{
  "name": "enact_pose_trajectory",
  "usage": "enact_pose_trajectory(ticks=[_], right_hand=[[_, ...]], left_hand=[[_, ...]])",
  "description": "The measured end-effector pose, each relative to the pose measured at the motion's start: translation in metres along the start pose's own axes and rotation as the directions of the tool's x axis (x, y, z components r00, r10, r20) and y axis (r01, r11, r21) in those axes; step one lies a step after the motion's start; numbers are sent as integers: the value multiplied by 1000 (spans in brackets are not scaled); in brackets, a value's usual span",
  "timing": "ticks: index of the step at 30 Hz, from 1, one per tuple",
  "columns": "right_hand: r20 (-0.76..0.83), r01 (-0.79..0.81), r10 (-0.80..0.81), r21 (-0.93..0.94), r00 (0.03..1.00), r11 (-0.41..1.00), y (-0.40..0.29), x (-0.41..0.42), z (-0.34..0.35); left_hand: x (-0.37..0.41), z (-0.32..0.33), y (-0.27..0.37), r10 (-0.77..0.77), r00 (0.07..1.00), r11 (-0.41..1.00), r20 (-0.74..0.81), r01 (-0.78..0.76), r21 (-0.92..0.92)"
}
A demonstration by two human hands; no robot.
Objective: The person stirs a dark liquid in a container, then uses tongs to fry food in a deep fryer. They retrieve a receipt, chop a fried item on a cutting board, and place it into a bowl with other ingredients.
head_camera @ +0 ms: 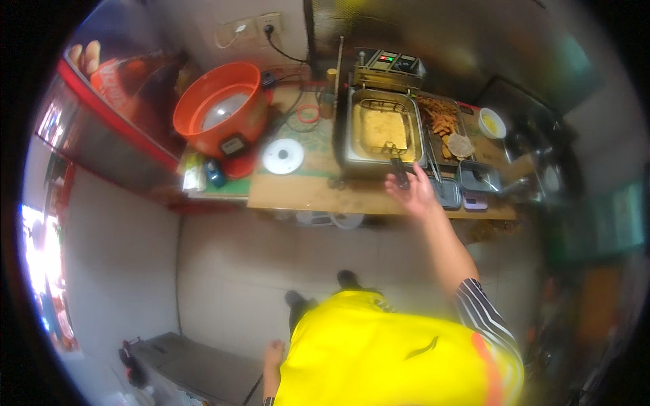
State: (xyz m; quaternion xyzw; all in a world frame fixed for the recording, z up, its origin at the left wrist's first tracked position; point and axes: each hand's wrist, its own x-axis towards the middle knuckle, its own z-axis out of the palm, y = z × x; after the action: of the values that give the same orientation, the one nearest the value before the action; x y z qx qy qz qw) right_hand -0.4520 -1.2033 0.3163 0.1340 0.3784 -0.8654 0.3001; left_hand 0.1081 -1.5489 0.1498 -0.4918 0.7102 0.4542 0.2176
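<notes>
My right hand [415,194] is at the front of a deep fryer [423,158], with the black handle [400,173] of its wire basket lying in the palm, between thumb and fingers. The basket [387,148] sits down in the fryer's tank, where yellow oil or froth [380,127] shows through it. Low beside my yellow apron [376,350] hangs my left hand [274,350], away from the counter; its fingers look curled, but they are small and blurred. Right of the fryer, a tray holds fried pieces [443,119] and a pale round piece [460,146], with metal tongs [432,155] alongside.
An orange round appliance [223,109] stands left on the cardboard-covered counter [310,194], near a white lid [283,156]. Grey containers [477,175] and a white bowl [492,123] are at the right. A plugged-in cord [284,53] runs down the wall. Below lies tiled floor [228,264].
</notes>
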Motion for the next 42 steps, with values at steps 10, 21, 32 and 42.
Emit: enact_pose_trajectory(ticks=[10,21,32,42], right_hand=[[-196,-160,133,-128,971,979,-13,30,28],[-264,-70,6,-234,965,970,12,15,41],[-263,-64,28,-130,965,990,17,34,32],[-278,-19,-44,-221,960,975,8,17,37]], left_hand=[[45,-34,82,19,998,989,53,-26,146],[135,-32,136,160,981,973,112,-176,148],[148,-58,158,135,991,969,13,-135,208],[126,-3,131,51,998,970,39,-58,235]])
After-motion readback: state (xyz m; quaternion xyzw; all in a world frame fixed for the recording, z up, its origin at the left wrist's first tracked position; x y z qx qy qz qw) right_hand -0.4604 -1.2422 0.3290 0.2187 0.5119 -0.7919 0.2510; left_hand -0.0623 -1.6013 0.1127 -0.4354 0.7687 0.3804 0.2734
